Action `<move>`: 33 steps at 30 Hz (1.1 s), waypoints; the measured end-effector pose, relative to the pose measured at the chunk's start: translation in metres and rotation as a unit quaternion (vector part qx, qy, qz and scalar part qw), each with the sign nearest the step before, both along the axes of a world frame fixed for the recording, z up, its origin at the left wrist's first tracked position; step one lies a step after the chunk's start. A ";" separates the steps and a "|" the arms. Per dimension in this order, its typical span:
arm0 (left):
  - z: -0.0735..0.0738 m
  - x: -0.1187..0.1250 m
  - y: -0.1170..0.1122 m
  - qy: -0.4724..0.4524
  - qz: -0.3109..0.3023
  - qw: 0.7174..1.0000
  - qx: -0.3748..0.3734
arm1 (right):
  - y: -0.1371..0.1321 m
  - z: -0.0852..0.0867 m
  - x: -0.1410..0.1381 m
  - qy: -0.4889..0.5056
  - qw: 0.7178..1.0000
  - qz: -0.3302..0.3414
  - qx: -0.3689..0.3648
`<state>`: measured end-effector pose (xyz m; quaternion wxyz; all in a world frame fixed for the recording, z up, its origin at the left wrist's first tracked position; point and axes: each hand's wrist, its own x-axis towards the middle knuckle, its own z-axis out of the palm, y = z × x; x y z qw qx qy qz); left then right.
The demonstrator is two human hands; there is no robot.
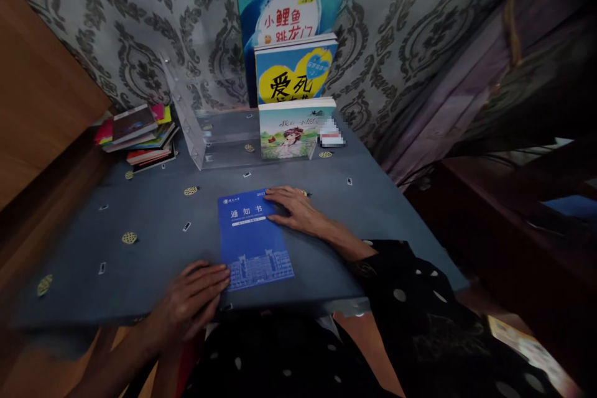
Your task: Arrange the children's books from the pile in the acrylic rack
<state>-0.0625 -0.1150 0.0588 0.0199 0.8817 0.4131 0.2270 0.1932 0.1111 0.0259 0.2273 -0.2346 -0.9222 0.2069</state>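
Near the table's [153, 211] front edge, we steady the blue booklet [252, 237] best by pressing lightly: left hand [193, 295] fingers together, right hand [298, 211] fingers slightly spread.

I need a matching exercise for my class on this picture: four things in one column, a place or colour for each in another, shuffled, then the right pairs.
Column one
1. Booklet
2. Left hand
3. Right hand
4. Book pile

Column two
A. Fingers at the booklet's upper right edge
B. Beside the clear rack, on its left
C. Blue, lying flat on the table
D. Fingers at the booklet's lower left edge

Right pairs: 1-C, 2-D, 3-A, 4-B
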 end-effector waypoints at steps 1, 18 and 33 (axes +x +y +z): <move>-0.001 -0.001 0.003 -0.003 0.011 1.000 0.003 | 0.000 0.000 0.000 0.001 1.000 0.000 -0.001; -0.021 -0.021 0.115 0.048 0.180 0.982 0.011 | -0.002 0.006 0.001 -0.018 1.000 -0.007 -0.001; 0.019 -0.022 0.172 0.082 0.187 0.945 -0.256 | -0.013 0.018 0.006 -0.021 0.999 -0.028 -0.024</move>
